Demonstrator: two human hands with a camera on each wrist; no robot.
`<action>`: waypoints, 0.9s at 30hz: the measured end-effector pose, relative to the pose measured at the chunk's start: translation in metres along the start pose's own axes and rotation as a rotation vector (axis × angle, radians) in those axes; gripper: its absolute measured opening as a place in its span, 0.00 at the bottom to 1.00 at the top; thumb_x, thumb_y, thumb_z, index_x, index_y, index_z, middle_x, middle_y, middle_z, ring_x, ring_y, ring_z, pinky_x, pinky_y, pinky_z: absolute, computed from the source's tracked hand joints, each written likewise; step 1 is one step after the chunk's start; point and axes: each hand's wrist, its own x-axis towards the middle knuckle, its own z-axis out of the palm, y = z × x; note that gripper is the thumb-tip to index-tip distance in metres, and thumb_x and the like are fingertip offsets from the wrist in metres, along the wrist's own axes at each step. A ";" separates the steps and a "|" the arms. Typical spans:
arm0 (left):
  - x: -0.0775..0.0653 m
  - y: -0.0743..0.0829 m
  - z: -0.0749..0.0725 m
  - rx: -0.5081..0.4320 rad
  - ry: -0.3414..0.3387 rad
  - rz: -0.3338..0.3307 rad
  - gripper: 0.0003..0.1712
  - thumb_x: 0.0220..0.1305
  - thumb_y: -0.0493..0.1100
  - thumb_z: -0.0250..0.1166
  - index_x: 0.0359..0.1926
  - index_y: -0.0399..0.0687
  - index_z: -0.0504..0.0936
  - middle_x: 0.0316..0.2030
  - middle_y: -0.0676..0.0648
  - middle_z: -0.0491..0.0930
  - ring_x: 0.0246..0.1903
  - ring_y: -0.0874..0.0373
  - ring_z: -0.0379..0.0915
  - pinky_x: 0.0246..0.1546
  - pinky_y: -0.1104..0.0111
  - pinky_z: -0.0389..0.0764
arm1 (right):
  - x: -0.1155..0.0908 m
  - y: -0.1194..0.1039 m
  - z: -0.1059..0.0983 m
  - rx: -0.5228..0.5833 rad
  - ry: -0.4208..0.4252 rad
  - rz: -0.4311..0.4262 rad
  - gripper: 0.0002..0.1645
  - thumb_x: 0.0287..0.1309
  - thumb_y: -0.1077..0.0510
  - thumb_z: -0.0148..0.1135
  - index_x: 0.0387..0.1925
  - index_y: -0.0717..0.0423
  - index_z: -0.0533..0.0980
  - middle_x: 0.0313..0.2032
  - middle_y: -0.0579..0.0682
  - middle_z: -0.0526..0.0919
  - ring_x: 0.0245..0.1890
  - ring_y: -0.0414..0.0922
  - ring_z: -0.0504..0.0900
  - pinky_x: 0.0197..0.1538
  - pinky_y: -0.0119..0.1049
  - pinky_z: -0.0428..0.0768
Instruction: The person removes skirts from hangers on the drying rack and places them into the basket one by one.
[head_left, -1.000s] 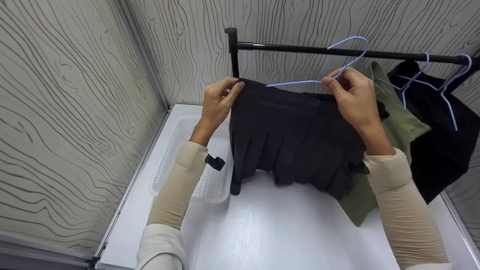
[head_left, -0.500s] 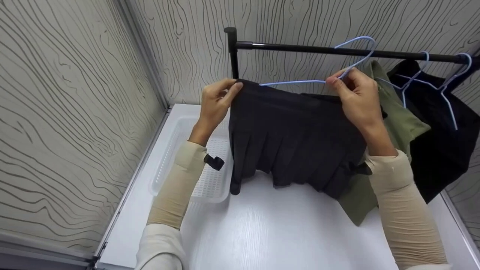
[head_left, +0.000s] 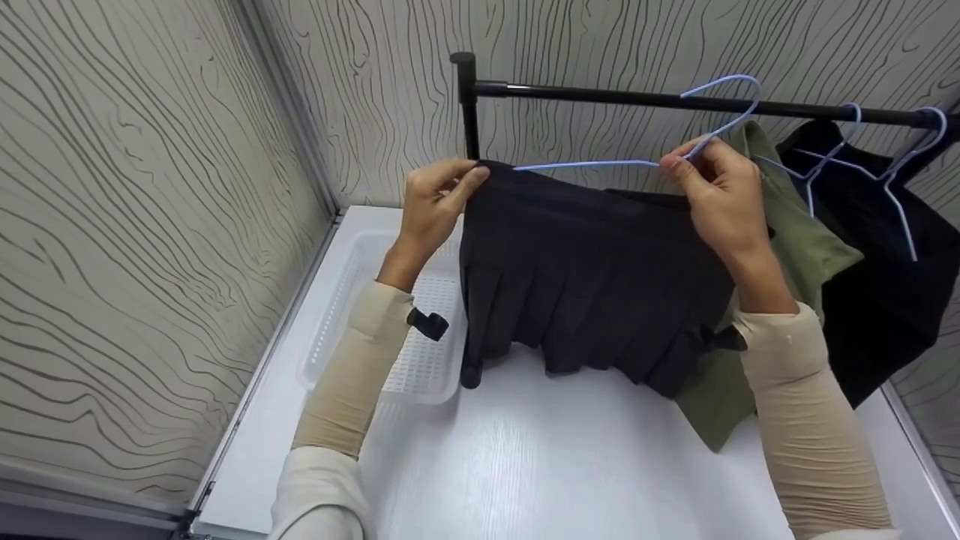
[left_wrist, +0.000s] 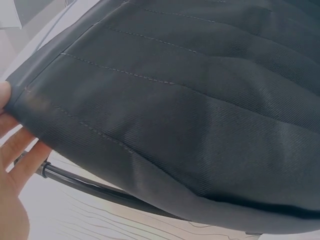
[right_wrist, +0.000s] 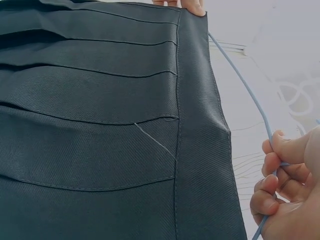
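Observation:
A black pleated skirt (head_left: 585,262) hangs in front of the rack, its waistband uppermost. My left hand (head_left: 439,199) pinches the left corner of that waistband between thumb and fingers. In the left wrist view those fingers (left_wrist: 29,157) lie behind the cloth edge. My right hand (head_left: 720,191) grips a blue wire hanger (head_left: 589,163) at the base of its hook. The hanger's left arm slopes down behind the waistband, where its end is hidden. In the right wrist view, curled fingers surround the blue wire (right_wrist: 245,82), beside the waistband's edge.
A black rail (head_left: 585,93) runs across the back. An olive garment (head_left: 799,232) and a black garment (head_left: 885,300) hang from it on blue wire hangers at the right. A white perforated basket (head_left: 322,352) stands on the white table (head_left: 510,465) at the left.
My right hand has shifted slightly right with the hanger, and its hook moved right along the rail in view. The left hand stays at the waistband corner.

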 end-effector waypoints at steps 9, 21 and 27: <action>0.001 -0.001 0.000 -0.055 -0.037 0.086 0.06 0.65 0.39 0.65 0.34 0.41 0.87 0.27 0.47 0.84 0.28 0.59 0.81 0.33 0.70 0.81 | 0.001 -0.004 -0.003 0.048 0.015 0.034 0.11 0.65 0.57 0.61 0.38 0.63 0.80 0.30 0.37 0.80 0.29 0.35 0.73 0.35 0.26 0.69; 0.000 -0.001 0.004 -0.073 -0.055 0.094 0.06 0.64 0.38 0.65 0.38 0.41 0.86 0.32 0.46 0.86 0.33 0.58 0.82 0.39 0.70 0.82 | -0.003 -0.013 -0.007 0.060 0.026 0.030 0.11 0.66 0.58 0.60 0.37 0.64 0.80 0.29 0.38 0.79 0.29 0.34 0.73 0.35 0.26 0.68; -0.001 0.001 0.004 -0.092 -0.060 0.080 0.06 0.62 0.35 0.66 0.39 0.39 0.86 0.33 0.45 0.85 0.33 0.57 0.82 0.39 0.71 0.82 | -0.002 -0.011 -0.008 0.072 0.031 0.039 0.11 0.65 0.57 0.61 0.37 0.64 0.80 0.29 0.38 0.79 0.29 0.34 0.72 0.35 0.27 0.68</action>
